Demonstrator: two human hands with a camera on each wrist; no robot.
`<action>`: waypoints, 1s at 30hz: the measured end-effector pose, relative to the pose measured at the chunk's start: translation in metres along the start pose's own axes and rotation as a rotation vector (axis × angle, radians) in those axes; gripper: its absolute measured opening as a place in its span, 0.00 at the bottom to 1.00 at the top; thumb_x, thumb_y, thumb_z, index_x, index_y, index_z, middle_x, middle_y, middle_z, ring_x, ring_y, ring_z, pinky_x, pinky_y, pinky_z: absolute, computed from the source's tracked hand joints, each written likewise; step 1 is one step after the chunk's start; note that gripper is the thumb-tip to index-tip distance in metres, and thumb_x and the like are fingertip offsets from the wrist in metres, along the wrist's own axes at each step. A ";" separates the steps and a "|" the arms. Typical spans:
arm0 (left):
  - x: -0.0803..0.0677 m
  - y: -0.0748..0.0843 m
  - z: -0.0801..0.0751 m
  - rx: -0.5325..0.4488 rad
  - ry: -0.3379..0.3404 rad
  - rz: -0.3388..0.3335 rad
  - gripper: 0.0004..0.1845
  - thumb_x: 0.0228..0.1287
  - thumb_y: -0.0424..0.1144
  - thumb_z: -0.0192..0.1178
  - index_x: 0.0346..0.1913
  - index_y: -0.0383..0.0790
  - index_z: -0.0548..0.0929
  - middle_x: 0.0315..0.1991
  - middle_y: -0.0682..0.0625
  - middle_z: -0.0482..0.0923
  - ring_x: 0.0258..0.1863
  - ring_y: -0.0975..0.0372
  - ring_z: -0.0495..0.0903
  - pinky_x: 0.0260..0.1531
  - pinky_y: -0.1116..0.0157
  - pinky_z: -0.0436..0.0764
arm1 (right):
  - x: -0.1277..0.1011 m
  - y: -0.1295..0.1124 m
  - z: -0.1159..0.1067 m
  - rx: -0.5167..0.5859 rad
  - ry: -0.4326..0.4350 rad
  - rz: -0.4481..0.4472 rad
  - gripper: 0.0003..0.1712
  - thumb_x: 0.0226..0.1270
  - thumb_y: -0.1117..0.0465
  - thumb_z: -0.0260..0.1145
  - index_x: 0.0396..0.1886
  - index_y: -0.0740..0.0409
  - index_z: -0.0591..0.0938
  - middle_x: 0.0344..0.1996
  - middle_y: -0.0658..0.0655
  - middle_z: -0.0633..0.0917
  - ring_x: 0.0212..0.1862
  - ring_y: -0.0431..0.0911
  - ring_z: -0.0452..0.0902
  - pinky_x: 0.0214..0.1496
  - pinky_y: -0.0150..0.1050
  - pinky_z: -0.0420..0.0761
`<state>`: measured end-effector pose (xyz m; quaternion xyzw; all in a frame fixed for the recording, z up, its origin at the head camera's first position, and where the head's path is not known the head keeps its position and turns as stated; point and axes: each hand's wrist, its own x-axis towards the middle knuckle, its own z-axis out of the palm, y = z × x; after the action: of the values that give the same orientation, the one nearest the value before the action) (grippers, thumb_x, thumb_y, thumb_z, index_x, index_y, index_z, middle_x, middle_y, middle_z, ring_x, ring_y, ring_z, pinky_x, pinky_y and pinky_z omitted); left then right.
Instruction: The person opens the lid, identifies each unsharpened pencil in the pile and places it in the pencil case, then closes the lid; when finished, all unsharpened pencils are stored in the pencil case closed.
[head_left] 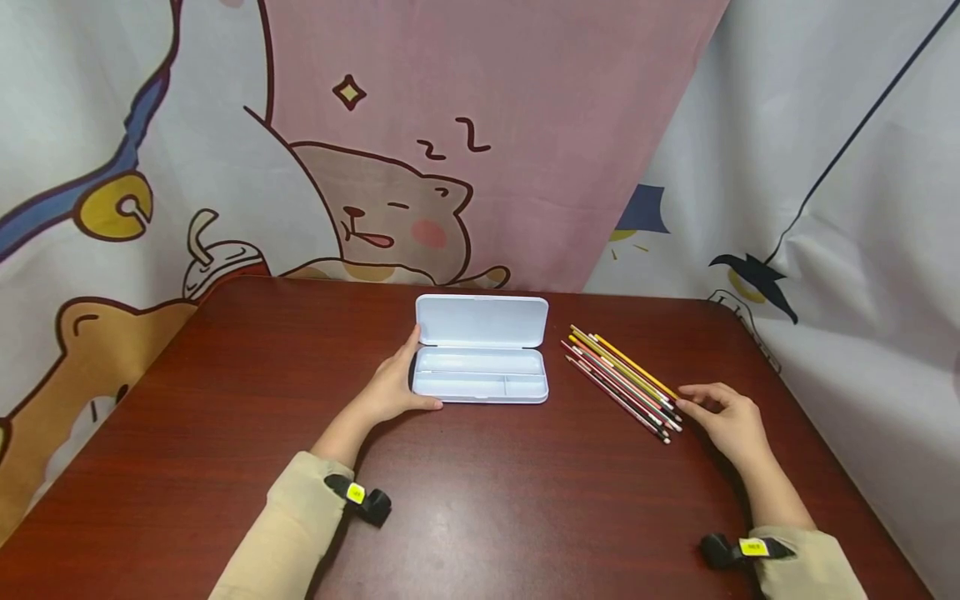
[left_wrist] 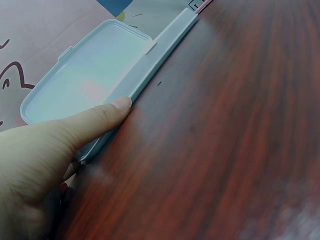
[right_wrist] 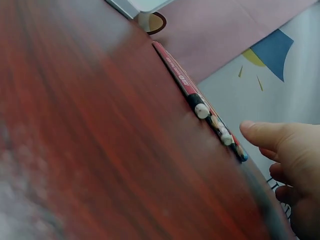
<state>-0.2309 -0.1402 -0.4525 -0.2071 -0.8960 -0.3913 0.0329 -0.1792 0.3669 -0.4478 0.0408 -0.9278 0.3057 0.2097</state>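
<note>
My left hand [head_left: 393, 385] rests with relaxed fingers against the left end of the open pencil case [head_left: 481, 350], thumb laid along its front edge, while my right hand [head_left: 726, 421], fingers loosely curled and gripping nothing, hovers just off the eraser ends of the pencils [head_left: 622, 380] fanned on the counter [head_left: 480, 500] to the right of the case. I judge the pencils light, stiff and prone to rolling on the smooth wood, so I would pinch one near its eraser end; the thin plastic case looks light enough to slide unless braced.
</note>
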 end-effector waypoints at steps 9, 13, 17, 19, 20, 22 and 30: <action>0.002 0.000 -0.001 -0.009 -0.027 -0.046 0.72 0.36 0.45 0.81 0.77 0.41 0.37 0.73 0.36 0.49 0.68 0.45 0.57 0.64 0.48 0.58 | 0.000 0.008 -0.002 -0.044 -0.053 0.049 0.10 0.59 0.61 0.72 0.40 0.60 0.87 0.28 0.53 0.79 0.29 0.39 0.68 0.27 0.31 0.67; 0.002 -0.001 0.000 -0.010 -0.027 -0.047 0.71 0.37 0.45 0.81 0.77 0.42 0.37 0.73 0.36 0.49 0.68 0.45 0.57 0.64 0.48 0.58 | 0.000 0.009 -0.003 -0.062 -0.073 0.063 0.11 0.60 0.60 0.71 0.40 0.60 0.87 0.29 0.53 0.80 0.29 0.41 0.68 0.26 0.32 0.67; 0.002 -0.002 0.000 -0.008 -0.032 -0.049 0.71 0.38 0.45 0.81 0.77 0.42 0.36 0.73 0.36 0.48 0.68 0.45 0.56 0.64 0.48 0.58 | -0.001 0.010 -0.003 -0.066 -0.092 0.087 0.12 0.62 0.57 0.69 0.41 0.61 0.87 0.33 0.57 0.82 0.30 0.42 0.68 0.26 0.34 0.68; 0.002 -0.002 0.000 -0.009 -0.031 -0.047 0.71 0.38 0.45 0.81 0.77 0.42 0.36 0.73 0.36 0.48 0.69 0.45 0.56 0.64 0.48 0.57 | -0.001 0.010 -0.004 -0.065 -0.100 0.099 0.14 0.64 0.56 0.68 0.42 0.61 0.87 0.36 0.59 0.83 0.31 0.44 0.68 0.26 0.34 0.68; 0.002 -0.002 0.000 -0.010 -0.031 -0.047 0.71 0.38 0.45 0.81 0.77 0.42 0.36 0.73 0.36 0.48 0.68 0.46 0.56 0.64 0.48 0.57 | -0.001 0.010 -0.004 -0.065 -0.104 0.104 0.14 0.65 0.55 0.67 0.42 0.61 0.87 0.38 0.60 0.83 0.31 0.44 0.69 0.27 0.34 0.68; 0.002 -0.002 0.000 -0.018 -0.029 -0.044 0.71 0.38 0.45 0.81 0.77 0.42 0.36 0.73 0.36 0.48 0.69 0.46 0.56 0.64 0.48 0.57 | -0.001 0.010 -0.005 -0.066 -0.111 0.111 0.15 0.66 0.55 0.66 0.43 0.62 0.86 0.40 0.62 0.84 0.33 0.46 0.70 0.28 0.35 0.68; 0.001 0.000 0.000 -0.015 -0.032 -0.052 0.71 0.38 0.45 0.81 0.77 0.42 0.37 0.74 0.37 0.48 0.69 0.46 0.56 0.64 0.48 0.57 | 0.000 0.012 -0.007 -0.061 -0.118 0.112 0.13 0.67 0.58 0.64 0.42 0.64 0.86 0.42 0.66 0.84 0.41 0.55 0.75 0.36 0.44 0.70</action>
<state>-0.2321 -0.1396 -0.4519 -0.1900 -0.8985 -0.3956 0.0066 -0.1789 0.3805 -0.4492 0.0003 -0.9483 0.2857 0.1384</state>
